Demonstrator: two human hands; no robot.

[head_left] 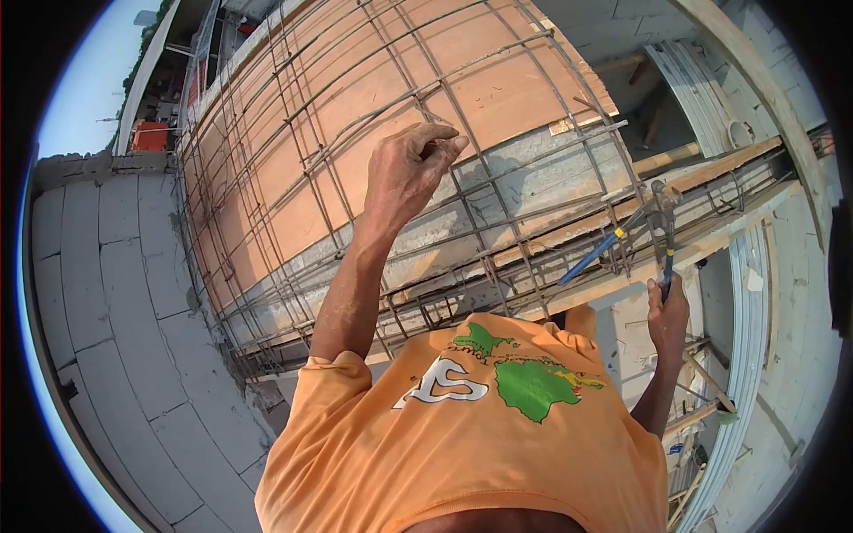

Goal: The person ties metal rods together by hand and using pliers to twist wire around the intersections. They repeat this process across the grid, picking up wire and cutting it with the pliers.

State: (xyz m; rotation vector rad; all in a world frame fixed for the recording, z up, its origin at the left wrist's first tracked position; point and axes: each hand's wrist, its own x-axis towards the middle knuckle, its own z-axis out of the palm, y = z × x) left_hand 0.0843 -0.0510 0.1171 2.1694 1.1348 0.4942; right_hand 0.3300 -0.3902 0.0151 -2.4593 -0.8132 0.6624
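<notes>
My left hand (413, 169) is raised over the grid of steel bars (306, 169), its fingers curled with thumb and fingertips close together; whatever they may pinch is too small to make out. On the right, my right hand (668, 311) grips one blue handle of a pair of pliers or cutters (659, 213). The tool's jaws are up by the bars at the grid's right edge, and its other blue handle with a yellow band points out to the left. Under the bars lie orange-brown plywood (480, 80) and a grey concrete strip (524, 173).
A grey block wall (124, 293) runs down the left side. Wooden beams (711, 226) cross at the right, beside long metal sheets (751, 346) and an opening to a lower level. A red object (150, 136) is at the upper left.
</notes>
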